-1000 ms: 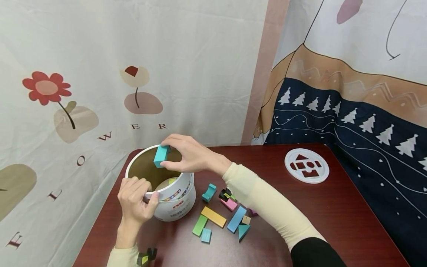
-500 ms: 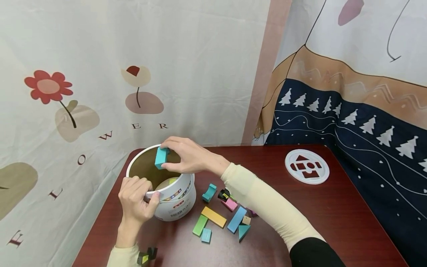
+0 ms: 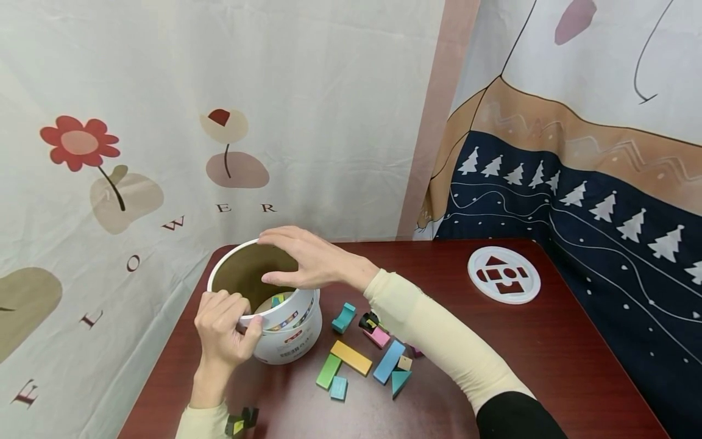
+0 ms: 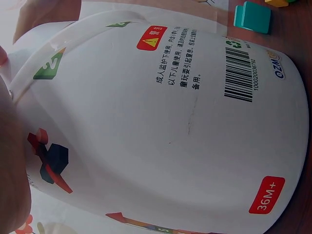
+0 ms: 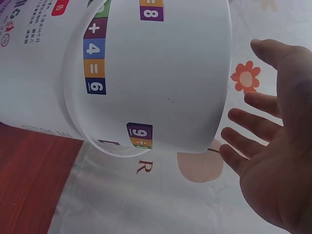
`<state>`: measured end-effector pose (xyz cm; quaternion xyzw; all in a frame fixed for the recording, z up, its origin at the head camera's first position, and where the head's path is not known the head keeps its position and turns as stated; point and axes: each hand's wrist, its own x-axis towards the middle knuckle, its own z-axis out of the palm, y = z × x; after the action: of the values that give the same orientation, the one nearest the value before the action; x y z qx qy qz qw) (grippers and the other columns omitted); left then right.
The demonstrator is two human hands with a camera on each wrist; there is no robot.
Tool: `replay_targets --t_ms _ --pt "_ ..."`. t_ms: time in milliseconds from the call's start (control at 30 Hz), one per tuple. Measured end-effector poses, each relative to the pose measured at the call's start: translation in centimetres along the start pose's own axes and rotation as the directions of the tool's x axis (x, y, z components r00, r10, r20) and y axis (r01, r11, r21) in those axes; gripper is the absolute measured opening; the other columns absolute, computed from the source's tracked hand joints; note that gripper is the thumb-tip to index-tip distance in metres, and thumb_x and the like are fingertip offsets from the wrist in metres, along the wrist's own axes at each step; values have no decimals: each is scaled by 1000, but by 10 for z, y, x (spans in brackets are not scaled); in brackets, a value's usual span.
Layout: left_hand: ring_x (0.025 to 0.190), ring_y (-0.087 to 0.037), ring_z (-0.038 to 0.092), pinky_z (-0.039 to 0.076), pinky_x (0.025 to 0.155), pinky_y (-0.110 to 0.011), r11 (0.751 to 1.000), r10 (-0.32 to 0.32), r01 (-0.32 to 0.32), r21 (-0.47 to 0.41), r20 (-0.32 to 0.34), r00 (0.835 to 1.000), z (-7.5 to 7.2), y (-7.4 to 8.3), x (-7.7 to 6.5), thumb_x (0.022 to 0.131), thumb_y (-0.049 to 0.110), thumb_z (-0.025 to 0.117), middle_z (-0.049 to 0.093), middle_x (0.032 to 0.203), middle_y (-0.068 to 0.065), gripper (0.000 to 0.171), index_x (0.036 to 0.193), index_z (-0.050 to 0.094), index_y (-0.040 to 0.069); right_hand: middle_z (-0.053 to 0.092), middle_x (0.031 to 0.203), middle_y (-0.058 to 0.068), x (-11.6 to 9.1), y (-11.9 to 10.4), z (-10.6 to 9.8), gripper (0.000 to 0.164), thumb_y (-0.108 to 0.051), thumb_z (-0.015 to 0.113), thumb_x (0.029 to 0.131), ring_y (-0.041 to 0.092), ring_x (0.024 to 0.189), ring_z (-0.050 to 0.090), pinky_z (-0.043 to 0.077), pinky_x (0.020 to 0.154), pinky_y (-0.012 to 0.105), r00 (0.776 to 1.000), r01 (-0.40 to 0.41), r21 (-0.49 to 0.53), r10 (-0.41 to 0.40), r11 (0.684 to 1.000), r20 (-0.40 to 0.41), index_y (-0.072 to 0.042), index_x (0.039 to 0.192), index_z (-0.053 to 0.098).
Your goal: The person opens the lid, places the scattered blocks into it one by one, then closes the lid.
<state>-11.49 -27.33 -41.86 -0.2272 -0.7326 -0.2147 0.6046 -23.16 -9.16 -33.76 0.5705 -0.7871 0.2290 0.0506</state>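
A white bucket (image 3: 290,342) with printed labels stands at the left of the table. My left hand (image 3: 223,329) grips its near-left rim, fingers over the edge and thumb outside. Over the bucket's mouth hovers my right hand (image 3: 312,259), fingers spread and holding nothing; the right wrist view also shows the right hand (image 5: 273,126) with separated fingers beside the bucket wall (image 5: 170,73). Down inside the bucket, a teal and a yellow-green block (image 3: 278,300) are partly visible. In the left wrist view the bucket's side (image 4: 170,122) fills most of the picture.
Right of the bucket lie loose blocks: a teal curved block (image 3: 343,317), a yellow bar (image 3: 351,357), a green bar (image 3: 329,371), a blue bar (image 3: 389,362), a teal triangle (image 3: 400,383) and others. A white lid with shaped holes (image 3: 504,292) lies at the back right.
The teal block pinched in my right hand has been let go and a teal piece now shows inside the bucket. The right fingers have spread; the left hand stays on the rim.
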Motion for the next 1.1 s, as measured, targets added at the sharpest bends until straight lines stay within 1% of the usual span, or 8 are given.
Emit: replay_targets --t_ms 133,233,367,600,833,1100 --pt "46 -16 21 22 52 -41 1000 -1 1 2 0 1000 0 0 0 70 30 50 27 48 3 30 51 36 12 38 161 3 -1 1 1 76 -56 59 94 12 148 24 21 121 31 1000 -10 -11 10 1000 20 -13 154 46" --pt "46 -16 20 22 52 -41 1000 2 -2 2 -2 1000 0 0 0 70 30 50 27 48 3 30 51 36 12 31 164 0 -2 2 2 79 -60 56 94 10 150 16 17 122 33 998 -37 -18 38 999 42 -17 158 40" --pt "46 -16 20 22 52 -41 1000 4 -4 3 -2 1000 1 0 0 70 30 50 27 47 3 30 51 36 12 27 166 -2 -4 2 3 81 -63 54 94 9 151 12 15 123 34 997 -53 -26 54 998 50 -21 160 36" --pt "45 -16 20 22 52 -41 1000 5 -5 4 -1 1000 1 1 0 70 30 50 27 47 3 30 50 36 12 26 166 0 -6 3 2 82 -65 53 94 12 152 11 14 123 37 997 -58 -9 59 998 48 -21 161 34" --pt "45 -16 20 22 52 -41 1000 1 -1 7 0 1000 0 2 1 70 30 50 27 47 3 30 50 36 12 24 167 -3 -12 6 0 82 -63 54 94 8 151 11 18 122 39 998 -57 4 57 998 33 -22 161 34" --pt "45 -17 21 22 52 -41 1000 2 -2 2 4 1000 0 2 1 68 29 50 29 47 3 28 50 36 12 30 164 -2 -28 10 -6 79 -58 59 92 8 149 16 21 121 39 999 -21 2 21 1000 -43 -18 158 40"
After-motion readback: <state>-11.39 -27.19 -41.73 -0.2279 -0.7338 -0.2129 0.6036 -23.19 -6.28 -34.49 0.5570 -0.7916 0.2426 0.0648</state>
